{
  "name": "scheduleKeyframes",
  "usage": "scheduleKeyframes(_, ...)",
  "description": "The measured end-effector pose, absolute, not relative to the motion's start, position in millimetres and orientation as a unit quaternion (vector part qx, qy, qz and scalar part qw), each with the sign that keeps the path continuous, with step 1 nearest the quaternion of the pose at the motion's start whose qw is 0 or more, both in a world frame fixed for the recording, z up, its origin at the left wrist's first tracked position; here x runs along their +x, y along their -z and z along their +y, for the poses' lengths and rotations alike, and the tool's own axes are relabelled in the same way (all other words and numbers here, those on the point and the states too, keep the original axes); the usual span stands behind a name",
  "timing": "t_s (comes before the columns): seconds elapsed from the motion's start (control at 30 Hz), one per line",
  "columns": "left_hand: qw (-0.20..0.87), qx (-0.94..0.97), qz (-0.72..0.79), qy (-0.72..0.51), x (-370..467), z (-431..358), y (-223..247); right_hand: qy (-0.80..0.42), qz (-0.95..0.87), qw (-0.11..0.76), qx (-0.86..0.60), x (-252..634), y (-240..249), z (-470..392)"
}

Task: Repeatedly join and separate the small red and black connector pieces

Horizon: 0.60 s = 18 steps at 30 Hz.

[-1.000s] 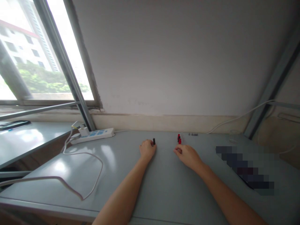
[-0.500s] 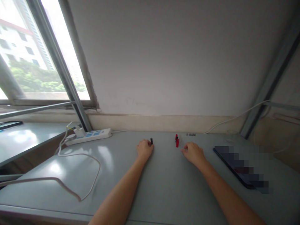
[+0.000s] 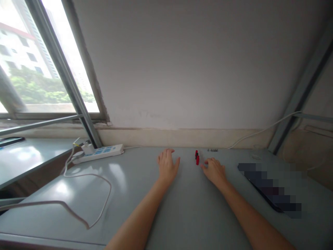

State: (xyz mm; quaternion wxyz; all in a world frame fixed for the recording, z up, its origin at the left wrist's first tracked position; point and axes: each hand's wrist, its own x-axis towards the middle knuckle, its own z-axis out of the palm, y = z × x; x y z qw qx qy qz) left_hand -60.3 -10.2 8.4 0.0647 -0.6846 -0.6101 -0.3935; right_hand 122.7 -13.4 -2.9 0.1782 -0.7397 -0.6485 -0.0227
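Note:
On the desk, my left hand [image 3: 168, 166] is open, its thumb and fingers spread apart. Nothing shows in its grasp, and the small black piece from before is out of sight. My right hand [image 3: 214, 171] rests to the right of some small red and black pieces [image 3: 197, 159]. Its fingers are loosely bent, with a gap between thumb and forefinger and nothing visible in them. Something clear, too faint to name, lies between the red pieces and this hand. Behind it sit several tiny grey pieces [image 3: 213, 150] in a row.
A white power strip [image 3: 109, 150] with a plugged-in adapter stands at the back left. Its pale cable [image 3: 110, 189] loops over the desk [image 3: 187, 215]. To the right lies a dark, flat, partly blurred device [image 3: 262, 191]. Metal posts [image 3: 65, 80] rise at both sides.
My left hand has opened and shifted slightly right; the black piece it held no longer shows. My right hand has barely moved. The view has shifted slightly.

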Motion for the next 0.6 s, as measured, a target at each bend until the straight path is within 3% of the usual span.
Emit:
scheduleKeyframes(0.23,-0.059,-0.841,-0.437,0.313,-38.1,-18.6,7.5,0.019,-0.642,0.205,-0.738,124.8,9.7,-6.3)
scheduleKeyframes(0.6,-0.076,-0.870,-0.429,0.230,-10.4,-2.6,12.0,0.020,-0.639,0.222,-0.736,124.6,10.9,-7.0)
